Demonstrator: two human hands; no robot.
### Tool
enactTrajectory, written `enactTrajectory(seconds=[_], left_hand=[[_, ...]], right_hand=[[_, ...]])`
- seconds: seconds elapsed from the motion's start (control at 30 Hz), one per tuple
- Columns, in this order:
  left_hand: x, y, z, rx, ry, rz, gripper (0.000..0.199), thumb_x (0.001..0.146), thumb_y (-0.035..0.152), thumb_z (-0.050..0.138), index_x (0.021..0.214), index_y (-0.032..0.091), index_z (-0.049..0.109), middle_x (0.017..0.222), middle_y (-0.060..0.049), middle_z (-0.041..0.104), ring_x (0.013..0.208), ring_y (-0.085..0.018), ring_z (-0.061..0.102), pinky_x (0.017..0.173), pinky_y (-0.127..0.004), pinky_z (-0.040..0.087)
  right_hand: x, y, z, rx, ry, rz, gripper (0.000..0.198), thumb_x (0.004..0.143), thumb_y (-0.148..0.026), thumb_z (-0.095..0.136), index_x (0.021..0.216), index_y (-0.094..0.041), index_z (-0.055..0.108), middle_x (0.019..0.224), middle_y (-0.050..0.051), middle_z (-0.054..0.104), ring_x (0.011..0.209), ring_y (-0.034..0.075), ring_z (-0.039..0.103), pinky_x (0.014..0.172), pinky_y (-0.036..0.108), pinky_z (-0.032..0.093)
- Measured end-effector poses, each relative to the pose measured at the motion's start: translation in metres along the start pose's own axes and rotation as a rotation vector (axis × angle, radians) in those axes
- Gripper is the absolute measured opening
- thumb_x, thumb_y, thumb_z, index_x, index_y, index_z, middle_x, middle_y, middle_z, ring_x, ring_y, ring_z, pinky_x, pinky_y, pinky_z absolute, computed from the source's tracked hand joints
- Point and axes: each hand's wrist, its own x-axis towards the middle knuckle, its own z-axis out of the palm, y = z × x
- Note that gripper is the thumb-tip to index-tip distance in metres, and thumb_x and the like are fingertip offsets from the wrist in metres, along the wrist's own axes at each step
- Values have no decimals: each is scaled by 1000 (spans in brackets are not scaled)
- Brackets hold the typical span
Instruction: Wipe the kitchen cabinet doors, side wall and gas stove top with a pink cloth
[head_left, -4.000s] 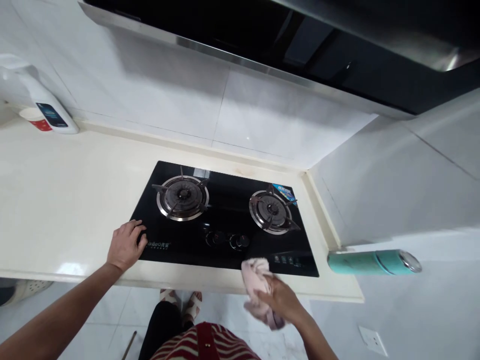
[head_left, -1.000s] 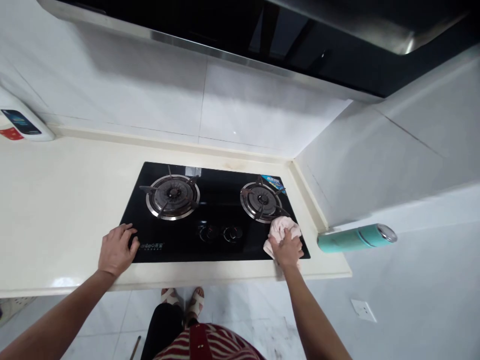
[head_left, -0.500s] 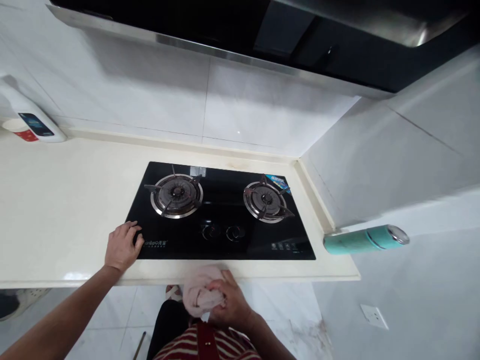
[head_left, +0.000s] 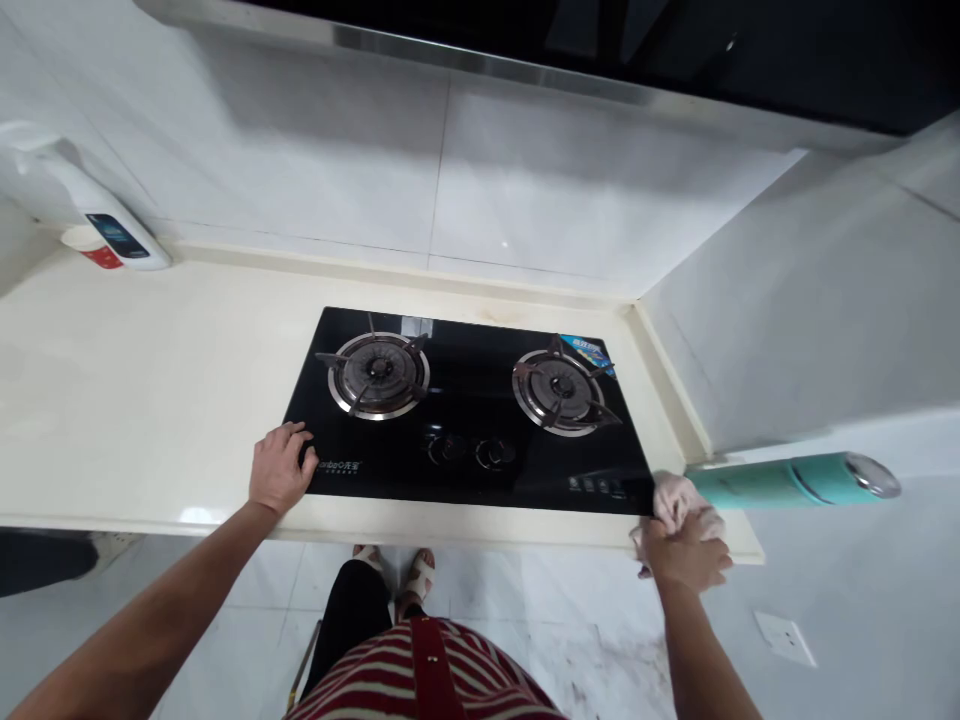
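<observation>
Right hand (head_left: 686, 555) is bunched around a pink cloth (head_left: 673, 497) just off the stove's (head_left: 465, 415) front right corner, beside a teal bottle (head_left: 787, 480). Left hand (head_left: 279, 468) rests flat, fingers loosely spread, on the stove's front left corner.

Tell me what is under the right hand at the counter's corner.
A crumpled pale pink cloth shows beneath the right hand, on the cream stone countertop beside the black glass hob. The counter patch beneath is hidden.
</observation>
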Motion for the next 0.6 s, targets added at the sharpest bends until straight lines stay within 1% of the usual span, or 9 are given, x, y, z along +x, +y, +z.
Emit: enactTrajectory(seconds=[0.07,0.1,0.17,0.23,0.3,0.37,0.43,0.53,0.6], left_hand=[[-1,0,-1,-15,-1,-7,21,94,32,48,103,21,63,128,-14,65,123,-33,57,95,-48,44],[-1,1,-1,-24,-3,-11,21,94,31,48,104,21,64,129,-15,65,124,-33,56,95,-49,44],[-2,1,-1,-43,-16,-23,21,93,31,49,105,21,64,129,-15,65,127,-34,55,98,-50,44],[-2,1,-1,-56,-43,-46,21,93,30,50,106,20,64,131,-15,64,129,-33,53,101,-50,43],[-2,2,-1,-63,-66,-62,20,93,29,51,106,20,63,131,-15,64,131,-32,53,103,-50,43],[-2,2,-1,-69,-76,-62,20,93,28,53,107,19,63,132,-15,63,130,-33,53,103,-51,43],[-2,2,-1,-77,-78,-53,19,93,27,54,107,20,64,131,-16,63,129,-34,53,102,-52,44],[-2,2,0,-97,-80,-36,19,92,26,55,107,21,65,131,-16,63,129,-36,52,101,-53,44],[-4,1,2,-111,-77,-22,21,93,26,54,109,21,67,132,-16,62,130,-36,51,102,-54,44]], right_hand=[[-16,-9,14,5,55,58,71,81,-61,47,145,-31,48,142,28,43,131,55,43,86,74,40],[-26,-14,18,13,67,46,70,81,-62,47,145,-33,47,142,26,44,130,55,44,86,73,41],[-50,-24,23,33,64,-37,70,82,-63,47,147,-36,45,139,24,48,127,54,45,87,71,42],[-75,-38,26,28,36,-142,71,85,-61,45,150,-33,42,131,22,53,125,54,45,88,70,42],[-104,-59,32,4,-13,-224,70,88,-56,43,152,-30,40,122,20,55,122,51,47,90,67,42],[-139,-88,40,-16,-92,-297,66,90,-50,43,152,-27,41,116,19,56,118,47,50,92,61,43],[-179,-123,49,-19,-199,-389,62,90,-46,48,149,-26,46,115,18,55,112,43,53,91,56,44],[-247,-183,62,1,-332,-551,58,84,-37,60,141,-26,57,115,15,55,103,37,57,85,50,49],[-291,-223,69,57,-419,-681,58,78,-30,64,136,-27,63,112,14,56,98,34,59,82,47,50]])
